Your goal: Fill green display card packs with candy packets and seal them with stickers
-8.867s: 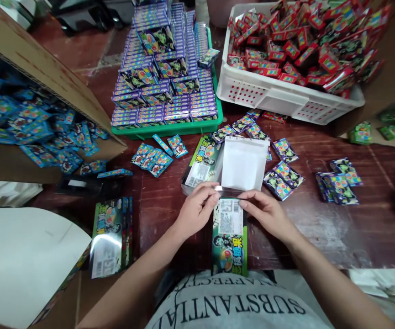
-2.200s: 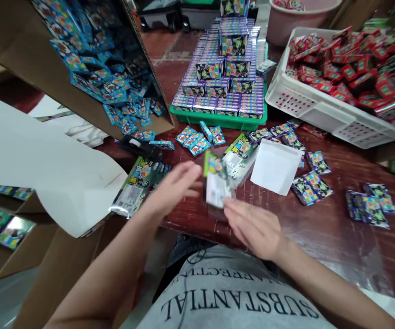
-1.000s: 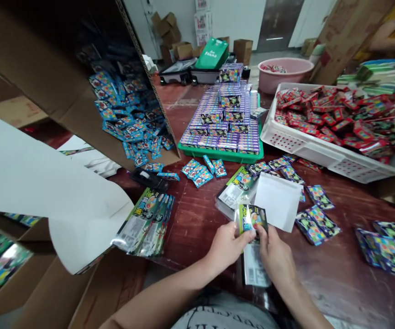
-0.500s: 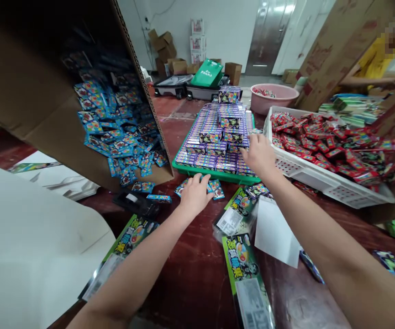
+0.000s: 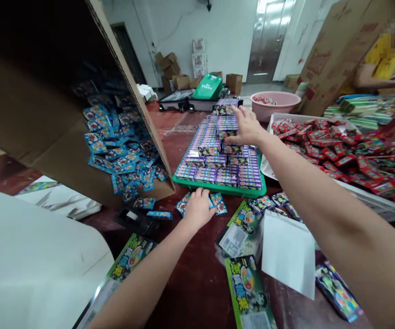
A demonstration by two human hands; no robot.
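Note:
My left hand lies palm down on a small heap of blue candy packets just in front of the green tray, its fingers curled over them. My right hand stretches far forward over the stacked purple candy boxes in that tray, fingers spread and touching the upper boxes. A green printed bag lies flat on the table near me, beside a white sheet.
A tipped cardboard carton at left spills blue packets. A white crate of red packets stands at right, a pink basin behind. A person in yellow works at far right. More green bags lie at lower left.
I have let go of the green bag, which now lies on the table. My right hand has reached farther up the purple stack; my left stays on the blue packets.

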